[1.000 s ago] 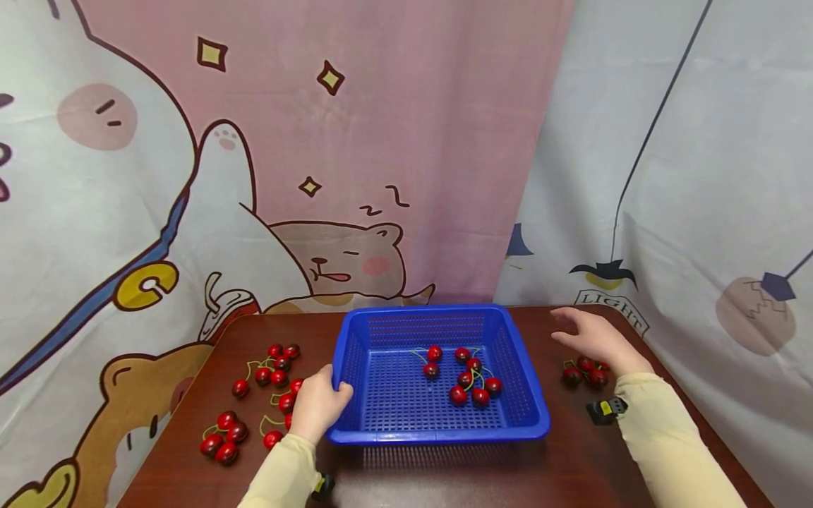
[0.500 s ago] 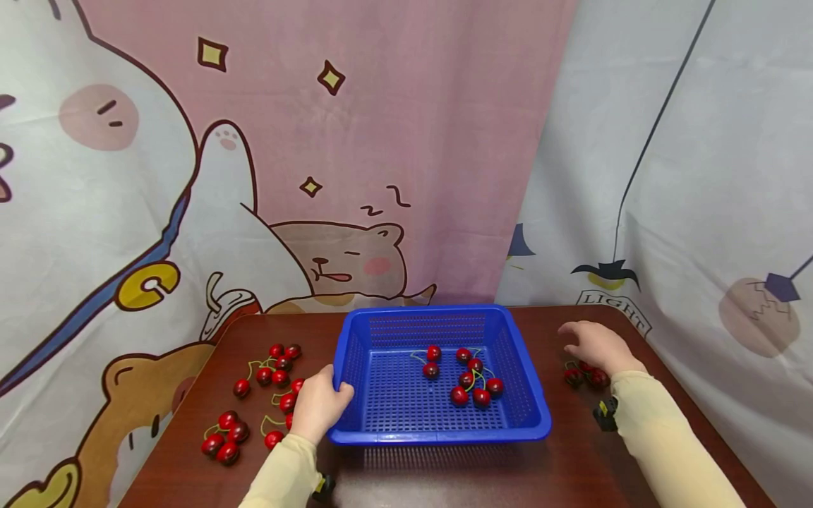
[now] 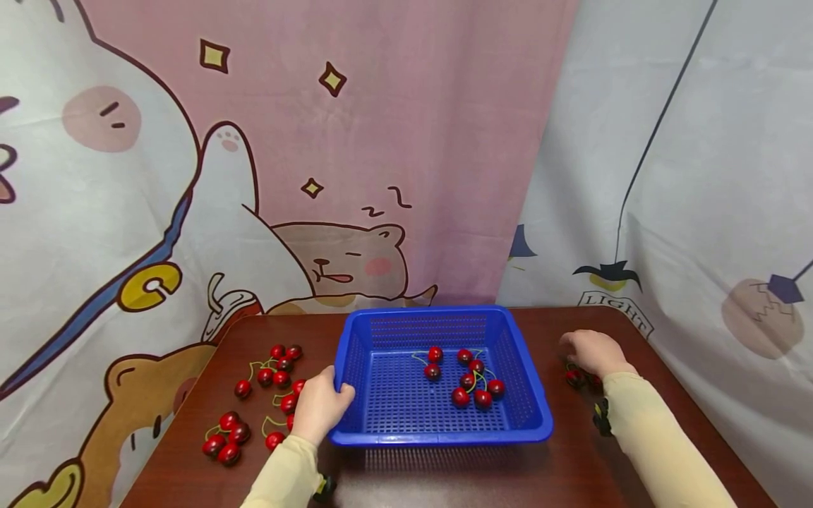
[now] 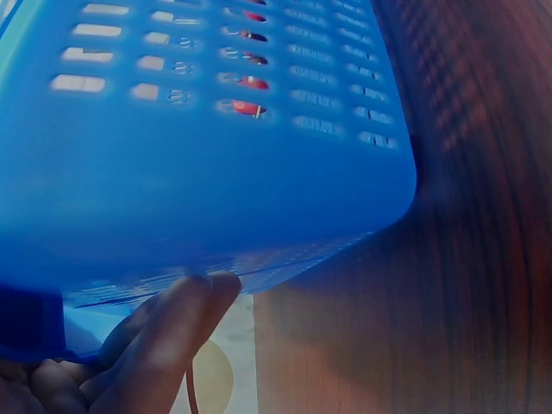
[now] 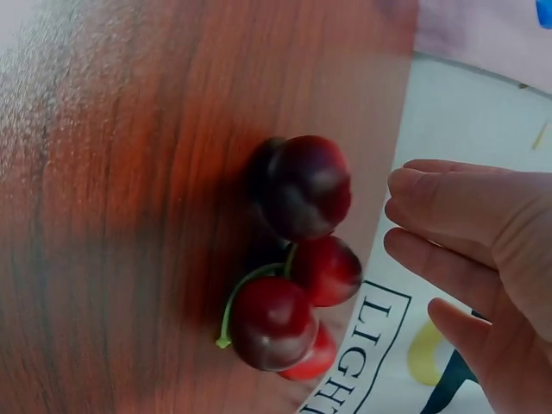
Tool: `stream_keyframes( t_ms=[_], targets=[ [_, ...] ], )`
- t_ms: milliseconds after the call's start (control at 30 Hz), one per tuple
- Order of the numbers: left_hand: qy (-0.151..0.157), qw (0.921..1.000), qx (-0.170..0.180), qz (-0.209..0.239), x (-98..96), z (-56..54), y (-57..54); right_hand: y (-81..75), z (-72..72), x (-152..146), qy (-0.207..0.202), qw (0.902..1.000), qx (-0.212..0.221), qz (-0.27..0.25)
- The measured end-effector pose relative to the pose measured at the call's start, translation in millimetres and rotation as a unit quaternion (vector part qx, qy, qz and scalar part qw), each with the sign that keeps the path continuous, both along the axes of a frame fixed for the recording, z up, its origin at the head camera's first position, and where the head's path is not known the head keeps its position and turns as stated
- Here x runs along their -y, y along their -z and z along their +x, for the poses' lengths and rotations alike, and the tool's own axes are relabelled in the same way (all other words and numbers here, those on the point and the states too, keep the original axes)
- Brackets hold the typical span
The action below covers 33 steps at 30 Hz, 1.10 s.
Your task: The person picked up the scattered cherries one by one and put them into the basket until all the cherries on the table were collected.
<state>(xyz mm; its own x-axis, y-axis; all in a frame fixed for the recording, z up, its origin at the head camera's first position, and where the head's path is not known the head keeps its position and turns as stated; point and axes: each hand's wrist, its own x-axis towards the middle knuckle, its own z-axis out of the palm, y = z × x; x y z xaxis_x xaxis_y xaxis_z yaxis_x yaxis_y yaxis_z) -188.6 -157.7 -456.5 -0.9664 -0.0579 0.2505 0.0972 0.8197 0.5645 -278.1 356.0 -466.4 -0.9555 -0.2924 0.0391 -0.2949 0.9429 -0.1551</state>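
Note:
My left hand (image 3: 317,407) grips the left rim of a blue plastic basket (image 3: 438,439), thumb over the edge. In the left wrist view its fingers (image 4: 177,332) curl up against the slotted basket wall (image 4: 198,190). Several red cherries (image 3: 460,397) with green stems lie inside, toward the basket's right. At the table's right side, my right hand (image 3: 595,351) hovers over a small bunch of cherries (image 3: 574,379), partly covering it. The right wrist view shows that hand's relaxed fingers (image 5: 448,263) holding nothing, apart from the dark red cherries (image 5: 272,323).
Left of the basket, more cherries lie in groups: one toward the back (image 3: 281,379), one near the front left (image 3: 230,451), and some partly behind my left hand (image 3: 275,441). A printed cartoon curtain (image 3: 444,176) hangs behind the brown wooden table (image 3: 438,480).
My right hand has lowered and moved slightly right over the right-hand cherries, its fingers drawing closer together and pointing downward. The left hand and the basket have stayed in place.

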Motion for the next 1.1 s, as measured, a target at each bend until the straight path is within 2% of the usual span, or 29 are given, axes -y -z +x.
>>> stream_keyframes(
  t_ms=[233,567,867,1100],
  targets=[
    [-0.001,1.0,0.007,0.003,-1.0,-0.1,-0.1,4.1,-2.4,-2.4,-0.014,0.9998,0.006,0.01],
    [-0.003,0.9999,0.014,0.003,-0.5,0.1,-0.8,15.3,-2.7,-6.7,-0.008,0.9996,0.012,0.023],
    [-0.006,0.9998,0.02,0.005,-1.2,0.9,-2.4,19.4,-0.8,-7.8,-0.001,0.9999,0.009,0.012],
    [-0.004,0.9999,0.014,0.004,-0.6,0.6,-0.9,24.9,-2.5,-9.2,0.011,0.9996,0.025,0.003]
  ],
)
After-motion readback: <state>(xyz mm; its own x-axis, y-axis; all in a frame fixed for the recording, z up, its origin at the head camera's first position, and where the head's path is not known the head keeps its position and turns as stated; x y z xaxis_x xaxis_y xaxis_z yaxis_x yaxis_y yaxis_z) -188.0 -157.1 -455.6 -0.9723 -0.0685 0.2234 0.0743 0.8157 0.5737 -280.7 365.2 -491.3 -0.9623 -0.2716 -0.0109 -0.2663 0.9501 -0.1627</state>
